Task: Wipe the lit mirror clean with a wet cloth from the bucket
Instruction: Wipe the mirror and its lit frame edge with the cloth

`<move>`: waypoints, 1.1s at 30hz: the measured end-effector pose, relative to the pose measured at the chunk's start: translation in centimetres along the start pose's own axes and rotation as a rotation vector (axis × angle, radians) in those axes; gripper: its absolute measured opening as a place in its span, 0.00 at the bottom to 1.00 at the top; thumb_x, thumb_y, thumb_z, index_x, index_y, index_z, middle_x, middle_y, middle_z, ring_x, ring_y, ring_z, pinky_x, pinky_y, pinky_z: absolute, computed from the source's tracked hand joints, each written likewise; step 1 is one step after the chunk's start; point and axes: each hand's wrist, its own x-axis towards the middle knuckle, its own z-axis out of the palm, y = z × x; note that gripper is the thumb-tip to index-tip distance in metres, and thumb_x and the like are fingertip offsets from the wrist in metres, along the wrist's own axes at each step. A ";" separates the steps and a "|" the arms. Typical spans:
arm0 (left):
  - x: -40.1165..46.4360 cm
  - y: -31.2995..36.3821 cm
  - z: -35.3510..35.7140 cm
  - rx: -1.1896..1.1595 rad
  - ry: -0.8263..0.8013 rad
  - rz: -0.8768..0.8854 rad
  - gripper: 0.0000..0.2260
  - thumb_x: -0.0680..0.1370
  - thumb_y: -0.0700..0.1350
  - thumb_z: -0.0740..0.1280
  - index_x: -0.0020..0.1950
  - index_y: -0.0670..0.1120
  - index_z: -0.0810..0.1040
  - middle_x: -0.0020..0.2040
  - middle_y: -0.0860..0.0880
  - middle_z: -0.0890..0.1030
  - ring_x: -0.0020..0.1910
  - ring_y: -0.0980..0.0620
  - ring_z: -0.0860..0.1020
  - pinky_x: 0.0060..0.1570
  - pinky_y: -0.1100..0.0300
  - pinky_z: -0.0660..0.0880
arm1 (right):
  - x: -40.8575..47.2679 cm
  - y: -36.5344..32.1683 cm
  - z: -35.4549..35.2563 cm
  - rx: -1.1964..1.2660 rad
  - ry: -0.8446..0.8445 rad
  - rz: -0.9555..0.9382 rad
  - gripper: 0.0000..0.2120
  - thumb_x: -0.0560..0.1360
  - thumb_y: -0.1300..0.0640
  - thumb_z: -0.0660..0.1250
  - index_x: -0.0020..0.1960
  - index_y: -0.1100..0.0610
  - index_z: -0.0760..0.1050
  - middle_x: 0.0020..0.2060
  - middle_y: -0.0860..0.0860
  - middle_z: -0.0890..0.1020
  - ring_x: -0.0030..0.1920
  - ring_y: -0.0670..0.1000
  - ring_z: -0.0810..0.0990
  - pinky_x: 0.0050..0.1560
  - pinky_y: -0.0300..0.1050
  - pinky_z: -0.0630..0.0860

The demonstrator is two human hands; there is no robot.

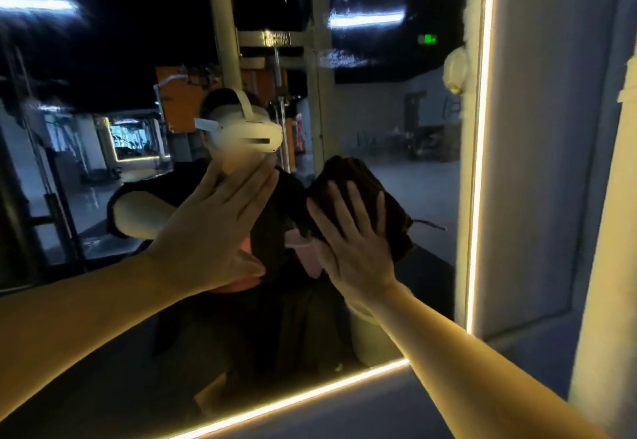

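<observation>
You are in the wiping step itself. Your left hand (213,228) is flat and released, fingers straight and together, laid against the mirror (413,169) or just off it; the blur leaves that unsure. It holds nothing and looks to be bracing you. Just right of it, your right hand (355,242) presses the dark cloth (362,180) onto the glass with fingers spread straight over it, not curled round it. The cloth sticks out above and to the right of those fingers, a loose thread trailing off its right edge.

Next, I judge, you sweep the cloth on under even pressure toward glass not yet wiped; smeary streaks show well above both hands, near the top of the glass.

Further right of the cloth runs the lit strip (477,176) along the mirror's edge, with a pale wall panel (537,162) beyond it. That edge will stop a rightward stroke, and your left hand lies in the way of a leftward one. The bucket is not in view.
</observation>
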 end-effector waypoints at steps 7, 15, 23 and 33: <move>-0.4 0.7 -2.7 0.117 -0.050 -0.034 0.60 0.62 0.71 0.71 0.79 0.37 0.49 0.80 0.39 0.49 0.79 0.41 0.47 0.74 0.35 0.53 | -0.2 2.9 1.1 0.039 0.208 0.760 0.28 0.83 0.46 0.47 0.80 0.45 0.42 0.80 0.54 0.53 0.80 0.57 0.49 0.74 0.70 0.51; -6.1 5.3 -1.2 0.079 -0.046 0.084 0.49 0.69 0.58 0.74 0.79 0.37 0.54 0.80 0.38 0.50 0.79 0.39 0.49 0.72 0.33 0.55 | -7.2 -0.7 2.0 0.117 0.049 0.198 0.24 0.84 0.44 0.46 0.78 0.48 0.55 0.78 0.55 0.59 0.79 0.58 0.53 0.76 0.64 0.49; -9.6 8.9 2.1 0.078 -0.267 0.040 0.60 0.60 0.70 0.75 0.79 0.39 0.52 0.80 0.39 0.47 0.79 0.39 0.47 0.74 0.34 0.48 | -9.4 -6.3 2.4 0.200 -0.040 0.711 0.28 0.83 0.41 0.41 0.81 0.46 0.44 0.80 0.54 0.49 0.79 0.60 0.48 0.75 0.69 0.43; -9.6 12.6 2.7 0.079 -0.276 -0.168 0.60 0.63 0.65 0.76 0.80 0.39 0.44 0.80 0.39 0.42 0.79 0.40 0.43 0.74 0.35 0.49 | -15.5 -6.5 2.4 0.378 -0.173 0.976 0.28 0.82 0.39 0.40 0.79 0.42 0.36 0.79 0.53 0.36 0.78 0.58 0.34 0.75 0.65 0.33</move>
